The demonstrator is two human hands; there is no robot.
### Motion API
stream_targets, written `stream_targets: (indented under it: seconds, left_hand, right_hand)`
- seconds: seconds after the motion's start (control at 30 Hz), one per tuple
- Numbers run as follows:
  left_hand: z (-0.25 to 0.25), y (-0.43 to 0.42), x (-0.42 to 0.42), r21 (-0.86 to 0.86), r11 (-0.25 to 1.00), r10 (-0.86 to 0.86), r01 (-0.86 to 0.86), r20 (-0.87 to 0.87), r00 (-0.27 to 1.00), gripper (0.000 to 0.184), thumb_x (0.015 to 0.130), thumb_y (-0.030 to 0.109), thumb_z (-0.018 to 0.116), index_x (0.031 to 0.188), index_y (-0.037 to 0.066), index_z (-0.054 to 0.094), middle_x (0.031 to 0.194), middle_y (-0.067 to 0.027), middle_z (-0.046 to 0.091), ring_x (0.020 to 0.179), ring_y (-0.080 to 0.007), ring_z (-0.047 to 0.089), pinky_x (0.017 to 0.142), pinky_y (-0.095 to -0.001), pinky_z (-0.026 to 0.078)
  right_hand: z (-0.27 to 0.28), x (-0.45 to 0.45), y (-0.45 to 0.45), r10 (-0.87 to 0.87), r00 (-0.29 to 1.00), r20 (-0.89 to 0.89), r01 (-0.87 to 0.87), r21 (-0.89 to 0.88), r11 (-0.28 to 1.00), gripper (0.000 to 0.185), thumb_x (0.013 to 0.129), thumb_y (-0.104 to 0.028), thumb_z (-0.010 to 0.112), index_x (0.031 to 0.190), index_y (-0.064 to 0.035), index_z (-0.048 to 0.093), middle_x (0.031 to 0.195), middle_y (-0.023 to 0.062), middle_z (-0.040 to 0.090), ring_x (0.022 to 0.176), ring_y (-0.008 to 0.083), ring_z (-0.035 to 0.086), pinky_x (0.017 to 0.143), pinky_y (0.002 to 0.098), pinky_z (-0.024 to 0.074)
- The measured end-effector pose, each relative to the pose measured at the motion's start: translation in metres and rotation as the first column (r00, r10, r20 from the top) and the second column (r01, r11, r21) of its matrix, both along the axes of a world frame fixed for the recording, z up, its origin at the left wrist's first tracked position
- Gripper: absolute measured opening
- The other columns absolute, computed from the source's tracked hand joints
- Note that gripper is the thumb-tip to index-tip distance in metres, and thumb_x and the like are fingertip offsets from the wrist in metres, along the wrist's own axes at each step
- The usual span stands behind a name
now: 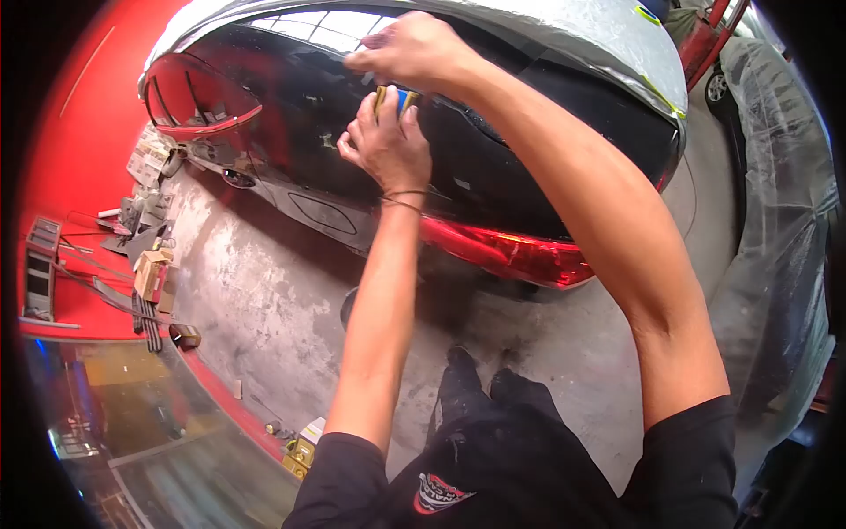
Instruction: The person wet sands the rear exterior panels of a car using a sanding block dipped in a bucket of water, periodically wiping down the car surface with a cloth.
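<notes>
My left hand (pixel 388 145) is closed around a small blue-and-yellow block-like object (pixel 397 100), whose exact kind I cannot make out. It is held up over the side of a glossy black car (pixel 291 97). Just above, my right hand (pixel 412 55) bends down at the wrist with its fingers curled together. Something dark shows at those fingertips, too unclear to name. The car window behind the hands reflects bright panes. Below my left forearm is the car's red tail light (pixel 511 254).
Silvery sheeting (pixel 573 40) covers the car's upper part. At right stands another vehicle under clear plastic (pixel 780 176). Boxes and scrap (pixel 152 273) line the red wall (pixel 88 141) at left. A glass panel (pixel 176 432) lies at lower left, beside the concrete floor (pixel 238 291).
</notes>
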State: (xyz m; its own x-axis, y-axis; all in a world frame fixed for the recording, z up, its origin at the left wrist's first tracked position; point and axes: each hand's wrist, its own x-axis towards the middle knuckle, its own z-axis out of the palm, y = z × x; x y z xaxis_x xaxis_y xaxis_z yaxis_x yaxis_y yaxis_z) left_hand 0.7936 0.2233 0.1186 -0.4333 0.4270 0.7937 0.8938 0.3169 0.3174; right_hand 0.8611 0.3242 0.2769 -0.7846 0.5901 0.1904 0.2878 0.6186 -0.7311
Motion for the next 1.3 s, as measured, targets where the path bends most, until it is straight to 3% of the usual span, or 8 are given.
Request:
stream_targets:
  seconds: [0.07,0.17,0.37,0.57,0.7,0.9,1.1,1.3]
  left_hand:
    - [-0.012,-0.005,0.046,-0.118,0.993,-0.023,0.006,-0.142,0.990,0.034,0.102,0.029,0.077,0.133,0.018,0.076,0.144,-0.0077,0.070,0.128,-0.0298,0.062,0.118,-0.0575,0.033]
    - [-0.019,-0.020,0.061,-0.208,0.961,-0.202,0.182,-0.080,0.976,0.037,0.102,0.031,0.080,0.136,0.019,0.076,0.144,-0.0056,0.068,0.136,-0.0262,0.062,0.120,-0.0616,0.031]
    - [0.030,0.020,-0.023,0.016,0.969,0.247,-0.247,-0.137,0.959,0.031,0.107,0.029,0.072,0.137,0.021,0.079,0.137,-0.0029,0.073,0.125,-0.0251,0.063,0.112,-0.0567,0.035]
    - [-0.004,0.000,0.097,-0.116,0.990,0.084,-0.082,0.016,0.996,0.039,0.100,0.027,0.082,0.139,0.025,0.080,0.144,-0.0021,0.070,0.130,-0.0239,0.064,0.123,-0.0618,0.031]
    - [0.026,0.035,0.015,-0.046,0.942,0.334,-0.332,0.032,0.942,0.036,0.102,0.026,0.080,0.137,0.026,0.080,0.143,-0.0018,0.073,0.129,-0.0245,0.064,0.121,-0.0618,0.032]
    - [-0.020,-0.005,0.180,-0.087,0.992,0.104,-0.089,0.189,0.976,0.040,0.098,0.024,0.083,0.138,0.019,0.082,0.143,-0.0069,0.070,0.131,-0.0283,0.064,0.123,-0.0648,0.032]
    - [0.025,0.029,0.060,-0.089,0.946,0.319,-0.310,0.112,0.941,0.032,0.104,0.027,0.077,0.135,0.023,0.079,0.135,-0.0063,0.074,0.129,-0.0274,0.066,0.117,-0.0650,0.036]
    - [-0.037,-0.017,0.227,-0.074,0.996,0.070,-0.053,0.248,0.966,0.048,0.100,0.029,0.083,0.145,0.015,0.078,0.148,-0.0093,0.069,0.131,-0.0284,0.064,0.127,-0.0657,0.033]
  right_hand:
    - [0.006,-0.023,0.006,0.052,0.994,-0.095,-0.036,0.159,0.987,0.050,0.098,-0.050,0.082,0.128,-0.0104,0.088,0.096,0.0085,0.087,0.083,0.0221,0.083,0.068,0.0387,0.0679]
    - [0.010,-0.018,0.006,0.016,0.998,0.053,-0.027,0.224,0.974,0.055,0.097,-0.054,0.083,0.130,-0.0101,0.087,0.104,0.0157,0.088,0.106,0.0317,0.084,0.105,0.0438,0.0635]
    - [-0.019,0.097,0.070,-0.097,0.983,0.159,0.011,0.469,0.883,0.044,0.104,-0.048,0.078,0.122,-0.0078,0.084,0.114,0.0221,0.085,0.112,0.0411,0.081,0.098,0.0524,0.0630]
    - [-0.127,0.229,0.146,0.163,0.985,-0.060,-0.076,0.691,0.719,0.024,0.104,-0.024,0.081,0.120,-0.0068,0.073,0.115,0.0180,0.071,0.110,0.0432,0.068,0.099,0.0538,0.0548]
    - [-0.148,0.241,0.137,0.078,0.981,-0.180,0.054,0.629,0.775,0.025,0.104,-0.021,0.080,0.123,-0.0068,0.073,0.119,0.0167,0.070,0.116,0.0415,0.065,0.103,0.0531,0.0518]
    - [-0.147,0.241,0.134,0.047,0.988,-0.148,0.062,0.655,0.753,0.026,0.104,-0.021,0.078,0.126,-0.0076,0.073,0.123,0.0177,0.069,0.119,0.0412,0.064,0.107,0.0536,0.0508]
    - [-0.145,0.243,0.135,0.060,0.989,-0.132,0.037,0.628,0.778,0.026,0.104,-0.022,0.078,0.126,-0.0083,0.073,0.123,0.0173,0.069,0.119,0.0412,0.064,0.107,0.0535,0.0508]
    - [-0.147,0.241,0.138,0.049,0.988,-0.143,0.056,0.647,0.761,0.026,0.105,-0.022,0.078,0.126,-0.0069,0.075,0.124,0.0181,0.071,0.118,0.0411,0.067,0.108,0.0533,0.0517]
